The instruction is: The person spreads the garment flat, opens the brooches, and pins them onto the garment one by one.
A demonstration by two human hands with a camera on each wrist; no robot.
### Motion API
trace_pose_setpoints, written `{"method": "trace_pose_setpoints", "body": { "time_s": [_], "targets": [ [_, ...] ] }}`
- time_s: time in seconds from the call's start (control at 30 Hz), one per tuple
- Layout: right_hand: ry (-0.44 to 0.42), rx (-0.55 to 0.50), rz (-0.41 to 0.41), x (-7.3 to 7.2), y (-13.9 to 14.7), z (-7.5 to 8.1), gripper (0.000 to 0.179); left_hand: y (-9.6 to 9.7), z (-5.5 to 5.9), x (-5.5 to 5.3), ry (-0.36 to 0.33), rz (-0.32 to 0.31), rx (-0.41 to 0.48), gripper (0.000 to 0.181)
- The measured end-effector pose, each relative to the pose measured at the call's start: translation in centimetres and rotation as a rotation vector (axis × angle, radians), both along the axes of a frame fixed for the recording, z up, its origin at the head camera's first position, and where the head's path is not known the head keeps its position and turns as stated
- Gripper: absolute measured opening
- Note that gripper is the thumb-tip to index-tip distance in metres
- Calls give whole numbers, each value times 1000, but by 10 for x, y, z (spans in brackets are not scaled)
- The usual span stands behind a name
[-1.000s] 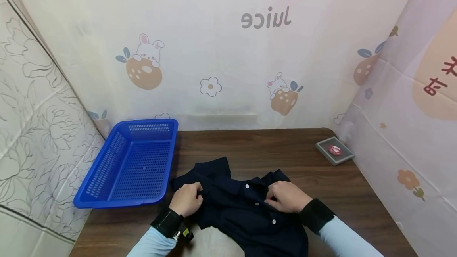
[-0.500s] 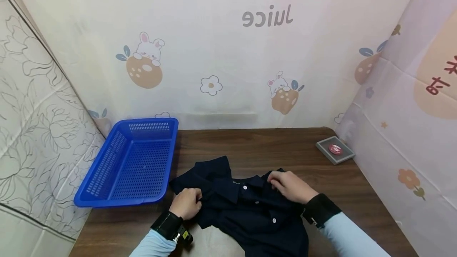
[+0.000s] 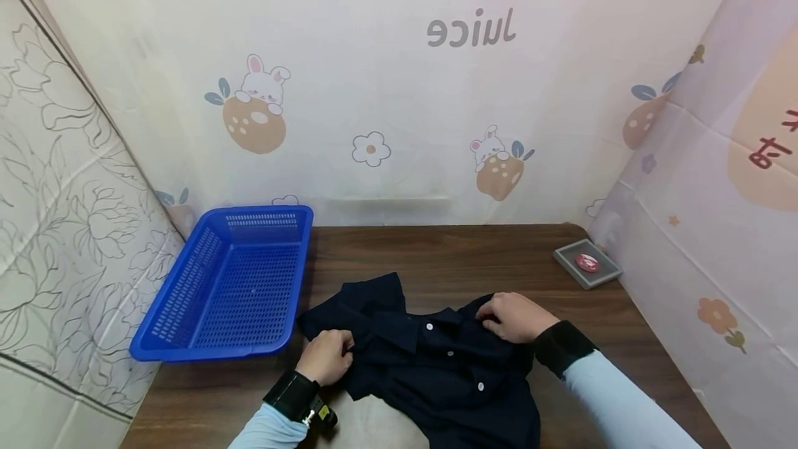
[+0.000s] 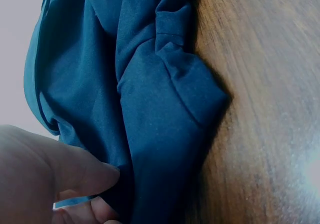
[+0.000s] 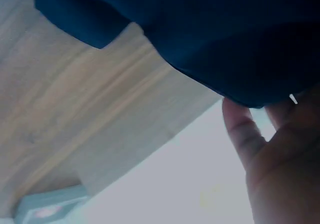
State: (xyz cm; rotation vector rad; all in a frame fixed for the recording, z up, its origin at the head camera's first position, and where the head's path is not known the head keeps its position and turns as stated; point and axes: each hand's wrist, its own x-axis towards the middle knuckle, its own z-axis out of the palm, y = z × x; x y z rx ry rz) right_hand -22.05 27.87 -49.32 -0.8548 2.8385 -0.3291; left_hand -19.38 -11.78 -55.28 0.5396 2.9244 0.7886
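Note:
A navy short-sleeved shirt (image 3: 436, 380) with white buttons and a collar lies partly rumpled on the wooden table. At its left side, near the sleeve, my left hand (image 3: 325, 355) pinches the fabric; the left wrist view shows the thumb (image 4: 90, 176) against a fold, with the other fingers mostly hidden beneath. My right hand (image 3: 514, 316) holds the shirt's upper right shoulder part, fingers at the cloth's edge. From the right wrist view, the dark cloth (image 5: 210, 59) hangs at the fingertips, and its underside is in shadow.
A blue perforated basket (image 3: 249, 296) stands left of the shirt. At the back right corner sits a small grey square tray (image 3: 570, 265) with a round red piece (image 3: 587, 262). Printed curtains (image 3: 399, 89) enclose the table. Something pale beige (image 3: 377, 425) shows at the front edge.
My right hand has moved from beside the buttons up and right to the shirt's shoulder. The shirt's collar now lies more spread out. My left hand has stayed nearly still.

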Motion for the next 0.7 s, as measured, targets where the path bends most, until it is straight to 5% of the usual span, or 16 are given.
{"method": "trace_pose_setpoints", "body": {
  "time_s": [0.2,0.7],
  "targets": [
    [-93,16,-93,5,11,-6,18,1,0,1,-3,2,8,23],
    [-184,-158,39,2,15,-17,6,1,-4,-1,-30,6,22,20]
  ]
}}
